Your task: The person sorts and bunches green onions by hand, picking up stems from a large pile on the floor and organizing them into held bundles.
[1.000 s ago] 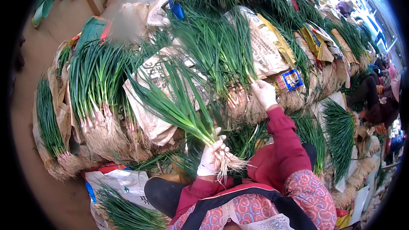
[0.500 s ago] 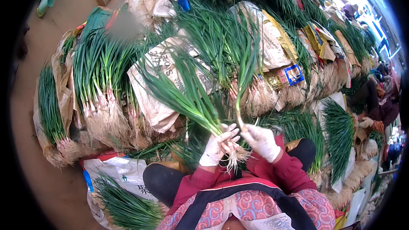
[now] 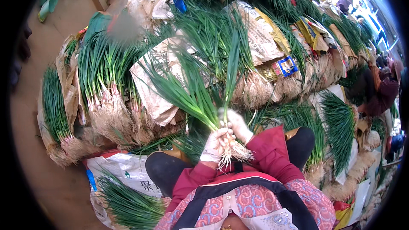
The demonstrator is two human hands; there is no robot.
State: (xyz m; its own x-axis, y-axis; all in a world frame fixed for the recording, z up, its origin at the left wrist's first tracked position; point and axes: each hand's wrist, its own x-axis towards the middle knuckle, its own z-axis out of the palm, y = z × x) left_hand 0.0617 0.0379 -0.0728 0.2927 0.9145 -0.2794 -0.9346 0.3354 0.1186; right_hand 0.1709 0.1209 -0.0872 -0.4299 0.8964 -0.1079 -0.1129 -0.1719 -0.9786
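My left hand (image 3: 215, 145), in a white glove, is closed around a bunch of green onions (image 3: 194, 102). Their long green leaves fan up and to the left, while the pale roots (image 3: 234, 152) hang out below the fist. Right beside it, my gloved right hand (image 3: 238, 126) is slightly smeared by motion. Its fingers close on the lower stem of a single green onion (image 3: 231, 70), which stands nearly upright against the right side of the bunch. The exact grip of the right fingertips is partly hidden.
Behind my hands lies a long row of stacked green onions (image 3: 113, 102), partly covered by woven sacks (image 3: 157, 81). More green onions (image 3: 128, 200) rest on a white sack (image 3: 128, 166) at lower left. Another person (image 3: 381, 87) sits at the far right beside further bundles (image 3: 336, 132).
My right hand has moved left and slightly up, bringing the single green onion against the bunch. The left hand keeps its hold on the bunch. The view has shifted slightly.
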